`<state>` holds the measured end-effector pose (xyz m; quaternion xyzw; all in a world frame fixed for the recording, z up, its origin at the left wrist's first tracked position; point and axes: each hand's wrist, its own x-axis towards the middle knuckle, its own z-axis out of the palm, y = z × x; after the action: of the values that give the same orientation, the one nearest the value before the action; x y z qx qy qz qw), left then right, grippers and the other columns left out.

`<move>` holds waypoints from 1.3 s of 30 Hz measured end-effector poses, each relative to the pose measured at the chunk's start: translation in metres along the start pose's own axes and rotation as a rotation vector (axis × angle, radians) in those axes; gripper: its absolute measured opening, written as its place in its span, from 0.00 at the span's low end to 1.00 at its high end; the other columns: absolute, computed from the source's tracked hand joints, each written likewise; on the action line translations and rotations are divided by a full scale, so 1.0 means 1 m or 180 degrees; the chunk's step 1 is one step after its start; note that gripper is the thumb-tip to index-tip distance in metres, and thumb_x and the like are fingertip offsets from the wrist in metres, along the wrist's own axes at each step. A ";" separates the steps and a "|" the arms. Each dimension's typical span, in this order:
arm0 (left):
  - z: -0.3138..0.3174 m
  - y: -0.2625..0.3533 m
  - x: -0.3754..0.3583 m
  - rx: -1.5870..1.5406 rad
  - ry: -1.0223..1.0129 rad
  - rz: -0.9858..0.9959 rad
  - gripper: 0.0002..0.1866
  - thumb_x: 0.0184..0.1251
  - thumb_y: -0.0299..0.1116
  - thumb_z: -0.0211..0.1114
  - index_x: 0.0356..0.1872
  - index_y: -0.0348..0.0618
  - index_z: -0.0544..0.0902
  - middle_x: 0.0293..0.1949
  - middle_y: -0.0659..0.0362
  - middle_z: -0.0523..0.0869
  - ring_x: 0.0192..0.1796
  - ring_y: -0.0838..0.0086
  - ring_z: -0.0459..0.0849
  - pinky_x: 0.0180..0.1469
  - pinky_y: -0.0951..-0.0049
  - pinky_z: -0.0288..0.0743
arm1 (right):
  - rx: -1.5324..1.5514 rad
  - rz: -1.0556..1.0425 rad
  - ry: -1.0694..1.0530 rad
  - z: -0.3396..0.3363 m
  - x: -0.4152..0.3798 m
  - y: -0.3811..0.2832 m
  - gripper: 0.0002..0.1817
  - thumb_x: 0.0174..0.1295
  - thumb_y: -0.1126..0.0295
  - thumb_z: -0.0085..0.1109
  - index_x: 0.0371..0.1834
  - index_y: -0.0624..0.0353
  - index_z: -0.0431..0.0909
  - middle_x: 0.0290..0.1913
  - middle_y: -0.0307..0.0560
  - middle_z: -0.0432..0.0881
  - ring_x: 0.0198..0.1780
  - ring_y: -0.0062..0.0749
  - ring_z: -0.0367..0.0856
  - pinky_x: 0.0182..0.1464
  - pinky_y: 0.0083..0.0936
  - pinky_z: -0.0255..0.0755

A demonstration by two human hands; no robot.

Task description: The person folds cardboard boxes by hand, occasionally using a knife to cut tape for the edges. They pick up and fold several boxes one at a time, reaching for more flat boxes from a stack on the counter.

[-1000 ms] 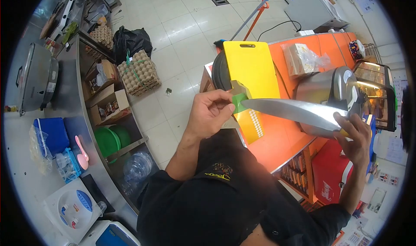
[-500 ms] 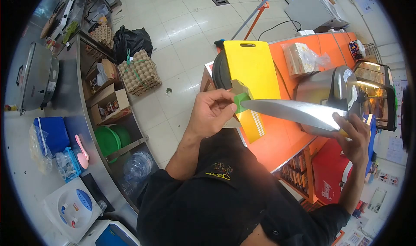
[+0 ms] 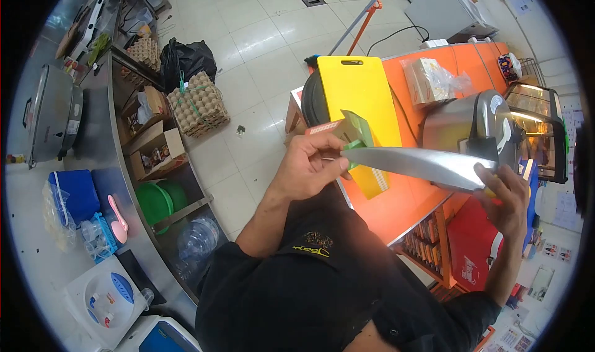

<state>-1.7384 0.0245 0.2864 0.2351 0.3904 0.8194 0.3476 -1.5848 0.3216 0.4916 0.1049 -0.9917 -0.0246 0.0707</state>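
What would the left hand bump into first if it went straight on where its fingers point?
The left hand would probably meet the knife blade first. The blade's tip looks right next to the folded card that the hand pinches, but I can't tell how deep each lies.

At three o'clock the right hand (image 3: 503,197) grips a knife (image 3: 409,162), its tip beside packaging (image 3: 372,182) pinched by the left hand (image 3: 313,167). A yellow board (image 3: 359,91) lies toward one o'clock.
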 end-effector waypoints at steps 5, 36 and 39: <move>0.021 0.002 0.002 0.0097 0.0016 0.0297 0.15 0.61 0.17 0.65 0.49 0.28 0.76 0.46 0.53 0.84 0.48 0.74 0.84 0.54 0.73 0.80 | 0.0184 0.0191 -0.0214 0.007 -0.004 -0.001 0.32 0.38 0.70 0.75 0.54 0.47 0.83 0.26 0.43 0.68 0.24 0.35 0.70 0.26 0.33 0.64; 0.047 -0.013 0.027 0.0478 0.1152 0.0334 0.09 0.68 0.20 0.61 0.47 0.26 0.80 0.44 0.49 0.87 0.45 0.76 0.85 0.48 0.81 0.79 | -0.0384 0.0845 -0.0014 0.002 -0.051 -0.020 0.37 0.35 0.70 0.77 0.58 0.45 0.82 0.28 0.40 0.68 0.26 0.31 0.70 0.27 0.30 0.65; 0.051 -0.013 0.029 0.0598 0.1216 0.0484 0.09 0.68 0.19 0.61 0.47 0.26 0.80 0.44 0.49 0.87 0.45 0.76 0.85 0.48 0.81 0.80 | -0.0354 0.0803 -0.0005 0.004 -0.054 -0.024 0.38 0.35 0.70 0.77 0.59 0.45 0.81 0.28 0.41 0.67 0.26 0.32 0.70 0.27 0.30 0.66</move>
<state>-1.7186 0.0762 0.3084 0.1357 0.5049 0.8330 0.1811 -1.5286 0.3094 0.4788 -0.0247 -0.9941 -0.0706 0.0782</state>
